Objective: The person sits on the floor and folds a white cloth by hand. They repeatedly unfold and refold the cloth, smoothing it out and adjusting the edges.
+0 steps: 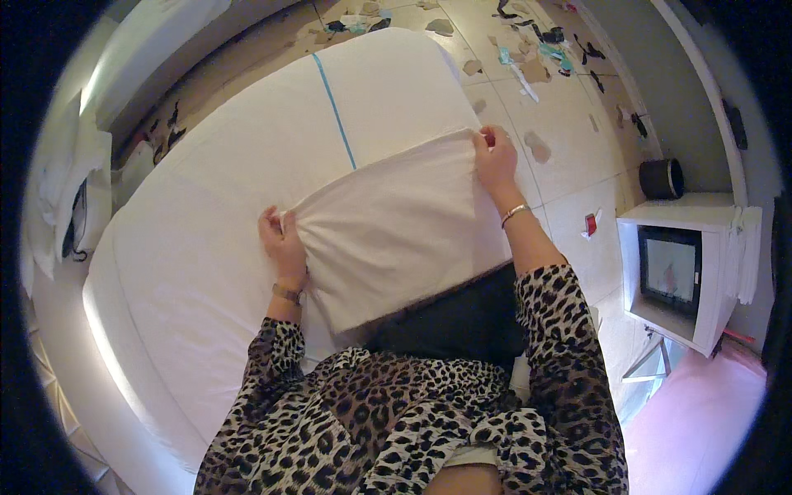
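A piece of white cloth is stretched between my two hands, over my lap and the near part of a white-covered mattress. My left hand pinches one upper corner, where creases fan out from the fingers. At the other upper corner, near the mattress's right edge, my right hand grips the cloth. A thin blue stripe runs over the mattress cover and ends at the cloth's upper edge. Whether the cloth is a separate piece or part of the cover, I cannot tell.
Paper scraps and dark strips lie scattered on the tiled floor. On the right, a white cabinet holds a dark-framed object, with a black cylindrical container beside it. White fabric hangs or lies at the left. Pink material is at lower right.
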A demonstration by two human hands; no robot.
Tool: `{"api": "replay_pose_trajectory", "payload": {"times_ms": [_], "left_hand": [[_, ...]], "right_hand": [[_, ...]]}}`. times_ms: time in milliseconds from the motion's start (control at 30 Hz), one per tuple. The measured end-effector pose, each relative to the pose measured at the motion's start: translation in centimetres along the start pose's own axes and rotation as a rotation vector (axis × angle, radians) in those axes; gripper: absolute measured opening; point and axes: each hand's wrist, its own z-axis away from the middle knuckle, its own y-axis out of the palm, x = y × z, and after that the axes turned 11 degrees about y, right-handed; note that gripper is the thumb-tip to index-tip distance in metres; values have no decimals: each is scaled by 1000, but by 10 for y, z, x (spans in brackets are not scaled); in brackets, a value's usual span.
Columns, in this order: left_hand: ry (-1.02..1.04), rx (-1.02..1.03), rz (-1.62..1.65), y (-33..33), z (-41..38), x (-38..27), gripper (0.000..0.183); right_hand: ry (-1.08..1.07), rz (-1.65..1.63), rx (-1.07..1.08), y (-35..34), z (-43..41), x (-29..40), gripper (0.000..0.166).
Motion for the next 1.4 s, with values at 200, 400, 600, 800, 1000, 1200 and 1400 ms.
{"api": "replay_pose_trajectory", "payload": {"times_ms": [200,400,600,800,1000,1200,1400], "left_hand": [[766,279,-287,-13,16,-52,50],[688,698,-433,3,23,-31,64],[634,639,-503,5,38,-29,70],[714,784,-414,-1,84,2,76],[723,850,-595,-14,98,7,77],[794,996,-318,-1,102,-41,64],[889,1158,149,71,101,-62,43]], "right_hand": [[-745,248,217,-12,77,59,31],[-435,597,267,7,49,11,55],[-448,542,163,-12,58,-4,55],[-280,782,82,-45,77,-68,53],[-95,559,26,-182,115,-105,40],[446,117,447,-260,254,-50,50],[342,398,351,-218,330,-50,19]]}}
